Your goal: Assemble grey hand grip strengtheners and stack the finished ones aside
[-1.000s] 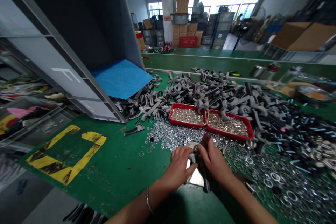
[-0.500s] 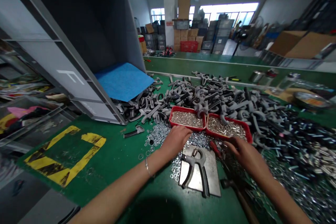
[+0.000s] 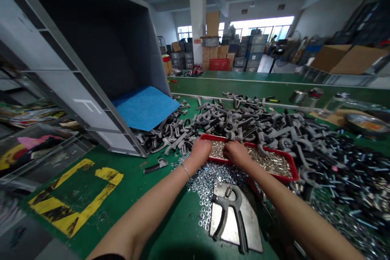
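Note:
My left hand (image 3: 201,150) is closed at the left end of the left red tray (image 3: 215,159), its fingertips out of sight. My right hand (image 3: 237,153) reaches to that tray's right end, with fingers curled down at the small metal pins (image 3: 217,149) inside. What either hand pinches is hidden. Beside it stands a second red tray (image 3: 295,168) with larger metal pins (image 3: 272,162). Nearer me, a hand grip strengthener (image 3: 230,211) with grey and black handles and a coil spring lies on a metal plate (image 3: 251,227).
Loose metal rings (image 3: 204,183) spread before the trays. Grey handle parts (image 3: 213,115) are heaped behind them. A large grey crate (image 3: 91,101) lies on its side at left with a blue sheet (image 3: 146,107). Black parts (image 3: 344,170) cover the right side.
My right hand has moved left from the right tray's front edge to the left tray. My left hand has shifted to the left tray's left end. The view has tilted up slightly.

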Available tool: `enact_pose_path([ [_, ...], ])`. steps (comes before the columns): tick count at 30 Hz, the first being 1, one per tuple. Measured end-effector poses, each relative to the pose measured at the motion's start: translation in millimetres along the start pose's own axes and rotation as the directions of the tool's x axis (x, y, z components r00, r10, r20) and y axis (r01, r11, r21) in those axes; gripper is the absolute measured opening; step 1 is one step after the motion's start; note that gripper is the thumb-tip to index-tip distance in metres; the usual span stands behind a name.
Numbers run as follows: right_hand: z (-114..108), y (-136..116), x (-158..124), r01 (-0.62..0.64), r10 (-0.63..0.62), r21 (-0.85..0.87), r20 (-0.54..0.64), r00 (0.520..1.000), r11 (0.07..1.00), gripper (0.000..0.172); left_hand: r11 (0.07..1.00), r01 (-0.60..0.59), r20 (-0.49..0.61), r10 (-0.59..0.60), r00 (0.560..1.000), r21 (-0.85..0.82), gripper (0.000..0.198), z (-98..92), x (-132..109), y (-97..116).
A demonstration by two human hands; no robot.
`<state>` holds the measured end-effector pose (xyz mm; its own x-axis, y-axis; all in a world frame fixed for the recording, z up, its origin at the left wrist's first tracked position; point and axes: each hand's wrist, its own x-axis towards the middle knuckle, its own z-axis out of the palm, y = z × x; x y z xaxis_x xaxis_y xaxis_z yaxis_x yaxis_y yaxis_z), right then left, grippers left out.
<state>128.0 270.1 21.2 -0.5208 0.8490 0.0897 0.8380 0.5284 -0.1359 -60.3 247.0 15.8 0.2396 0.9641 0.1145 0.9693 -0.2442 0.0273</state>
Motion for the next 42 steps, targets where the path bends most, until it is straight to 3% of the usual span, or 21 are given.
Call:
enact_pose_path([
  [8,12,5,-3,-0.131,0.135,0.135,-0.023,0.991,0.982,0.028,0.982,0.009,-0.121,-0.033,0.992,-0.190,0.020,9.3,-3,-5],
  [14,-2,9,-1,-0.173,0.221,0.363,-0.097,0.970,0.916,0.023,0.909,-0.040,-0.190,-0.044,0.981,-0.414,0.014,1.9,-14,-12],
  [17,-12,7,-39,-0.144,0.233,0.481,-0.129,0.964,0.865,0.022,0.847,-0.039,-0.238,-0.105,0.966,-0.531,0.015,-7.6,-46,-15],
  [20,-11,-7,-105,-0.075,0.176,0.556,-0.132,0.975,0.828,0.022,0.782,-0.030,-0.240,-0.155,0.958,-0.623,0.018,-11.5,-98,-14],
  [22,-3,-23,-148,-0.030,0.124,0.557,-0.132,0.983,0.830,0.020,0.682,0.019,-0.154,-0.193,0.969,-0.731,0.019,-9.3,-135,-11],
  [24,8,-38,-178,0.018,0.076,0.535,-0.152,0.985,0.844,0.017,0.483,0.124,0.009,-0.234,0.972,-0.867,0.021,-4.4,-165,-5],
  [26,19,-49,-192,0.062,0.038,0.503,-0.185,0.982,0.862,0.016,0.263,0.227,0.164,-0.242,0.956,-0.938,0.026,1.3,-186,3],
  [29,29,-56,-193,0.107,-0.001,0.440,-0.234,0.972,0.892,0.018,0.116,0.277,0.244,-0.237,0.940,-0.954,0.031,7.5,-203,14],
  [37,38,-58,-181,0.117,-0.049,0.236,-0.277,0.960,0.965,0.018,0.169,0.250,0.215,-0.202,0.955,-0.953,0.029,-3.6,-220,23],
  [42,36,-61,-179,0.150,-0.116,0.122,-0.248,0.962,0.981,0.017,0.151,0.240,0.211,-0.189,0.959,-0.959,0.022,-9.1,-205,38],
])
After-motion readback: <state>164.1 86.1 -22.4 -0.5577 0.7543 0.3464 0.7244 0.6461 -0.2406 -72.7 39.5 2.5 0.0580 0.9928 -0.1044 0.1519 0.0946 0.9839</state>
